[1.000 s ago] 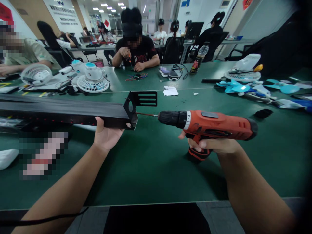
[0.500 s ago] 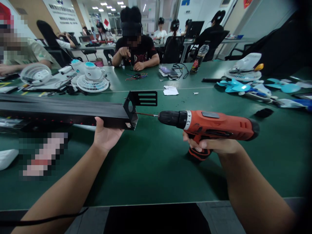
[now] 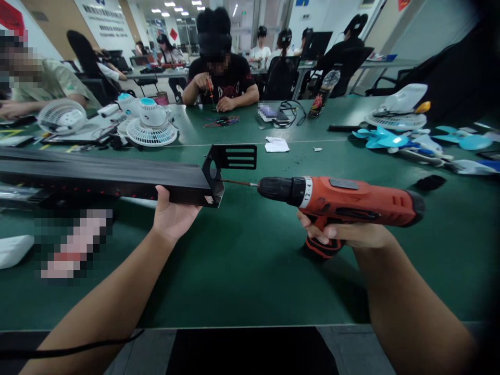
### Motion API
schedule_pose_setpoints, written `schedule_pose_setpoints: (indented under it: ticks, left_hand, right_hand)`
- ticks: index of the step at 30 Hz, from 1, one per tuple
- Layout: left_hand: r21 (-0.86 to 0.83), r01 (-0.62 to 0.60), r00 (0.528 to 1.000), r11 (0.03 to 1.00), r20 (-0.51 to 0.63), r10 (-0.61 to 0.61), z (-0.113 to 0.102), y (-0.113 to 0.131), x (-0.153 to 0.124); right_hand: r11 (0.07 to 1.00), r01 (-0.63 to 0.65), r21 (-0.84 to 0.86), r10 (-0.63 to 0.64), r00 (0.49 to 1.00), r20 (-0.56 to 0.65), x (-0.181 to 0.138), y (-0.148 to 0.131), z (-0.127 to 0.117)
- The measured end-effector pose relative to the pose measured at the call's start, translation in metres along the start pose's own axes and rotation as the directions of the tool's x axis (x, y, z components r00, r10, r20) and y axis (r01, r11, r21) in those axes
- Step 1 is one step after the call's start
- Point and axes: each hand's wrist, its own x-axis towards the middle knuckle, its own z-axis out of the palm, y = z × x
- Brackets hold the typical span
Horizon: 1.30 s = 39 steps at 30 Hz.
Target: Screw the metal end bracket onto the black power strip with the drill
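Observation:
My left hand (image 3: 174, 214) grips the near end of a long black metal housing (image 3: 156, 177) from below, thumb up against its front side. A slotted black bracket (image 3: 236, 156) stands out from that end. My right hand (image 3: 336, 233) is wrapped round the handle of an orange and black cordless drill (image 3: 351, 200). The drill lies level and points left. Its long thin bit (image 3: 239, 182) reaches the end face of the housing beside the bracket; the exact spot where the tip sits is hard to make out.
Fan parts with white grilles (image 3: 152, 133) lie at the back left. Blue fan blades (image 3: 380, 138) and another fan (image 3: 398, 117) lie at the right. Across the green table (image 3: 250, 271) a person (image 3: 222, 78) works with a screwdriver. A bottle (image 3: 324, 94) and white paper (image 3: 277, 145) stand between.
The whole view has shifted slightly, so things appear a little further right. Both hands keep their holds, and the drill bit stays at the housing's end.

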Motion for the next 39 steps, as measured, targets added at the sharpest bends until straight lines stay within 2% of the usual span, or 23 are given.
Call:
schedule_pose_setpoints:
  ticks: [4,9,14,23,34,39]
  left_hand:
    - [0.004,0.012,1.0,1.0,-0.01,-0.012,0.0027,0.0014,-0.0007]
    - [0.03,0.023,1.0,0.999,-0.019,-0.023,0.0064,0.0025,-0.0016]
    - [0.047,0.034,0.999,0.998,-0.033,-0.033,0.0077,0.0017,-0.0024]
    - [0.034,0.023,0.999,0.999,-0.028,-0.022,0.0038,-0.0008,-0.0007]
    - [0.033,0.045,0.999,0.998,-0.022,-0.044,0.0046,0.0011,-0.0021]
    - [0.042,0.031,0.999,0.999,-0.025,-0.03,0.0034,-0.0002,-0.0017]
  right_hand:
    - [0.999,-0.014,-0.03,0.014,1.0,-0.008,-0.0016,-0.001,-0.003]
    - [1.0,-0.008,-0.026,0.01,0.997,0.082,-0.0012,-0.0018,-0.0042]
    - [1.0,-0.003,-0.005,0.003,0.995,0.098,0.0015,-0.0022,-0.0012]
    - [0.998,0.047,-0.046,-0.046,0.999,0.022,0.0026,-0.005,0.0]
    - [0.999,0.033,-0.023,-0.031,0.997,0.066,-0.0029,0.0014,-0.0087]
    - [0.998,0.02,-0.054,-0.017,0.999,0.047,-0.0024,-0.001,-0.0078]
